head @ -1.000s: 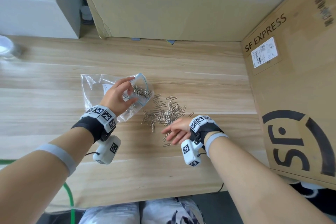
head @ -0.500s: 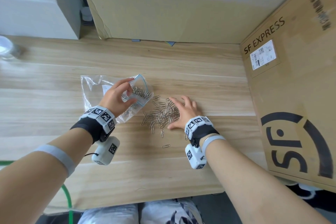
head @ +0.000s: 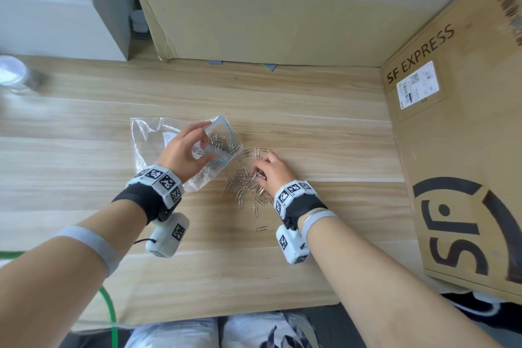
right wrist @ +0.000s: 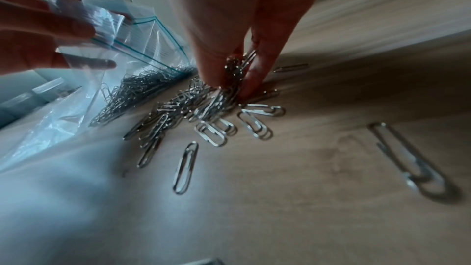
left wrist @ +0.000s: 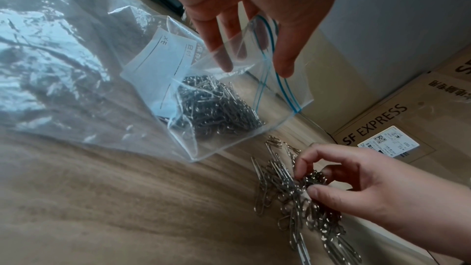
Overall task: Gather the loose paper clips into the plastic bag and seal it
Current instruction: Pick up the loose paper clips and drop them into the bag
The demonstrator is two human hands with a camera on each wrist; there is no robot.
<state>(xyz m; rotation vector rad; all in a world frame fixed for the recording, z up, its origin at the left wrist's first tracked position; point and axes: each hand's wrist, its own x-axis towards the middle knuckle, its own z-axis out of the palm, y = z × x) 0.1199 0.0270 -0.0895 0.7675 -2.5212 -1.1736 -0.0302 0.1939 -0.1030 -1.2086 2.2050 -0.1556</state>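
A clear zip bag (head: pixel 152 138) (left wrist: pixel 76 67) (right wrist: pixel 63 112) with a blue seal strip lies on the wooden table (head: pixel 310 121), its mouth facing right. My left hand (head: pixel 186 152) (left wrist: pixel 254 27) pinches the upper lip and holds the mouth open. Inside near the mouth lies a heap of silver clips (head: pixel 223 144) (left wrist: pixel 216 108). Just right of the bag sits the loose clip pile (head: pixel 245 183) (left wrist: pixel 293 198) (right wrist: pixel 183 108). My right hand (head: pixel 268 169) (left wrist: pixel 339 178) (right wrist: pixel 237 63) pinches a bunch of these clips with curled fingers. Three stray clips (head: pixel 262 228) (right wrist: pixel 184 168) lie nearer me.
A large SF EXPRESS cardboard box (head: pixel 457 150) stands along the table's right side. Flat cardboard (head: pixel 254 17) leans against the back wall. A clear container (head: pixel 14 73) sits at the far left. A green cable (head: pixel 110 313) hangs by the front edge.
My right hand slid from the table's near side onto the clip pile, lay flat, then curled its fingers around a bunch. The left hand kept holding the bag's mouth open.
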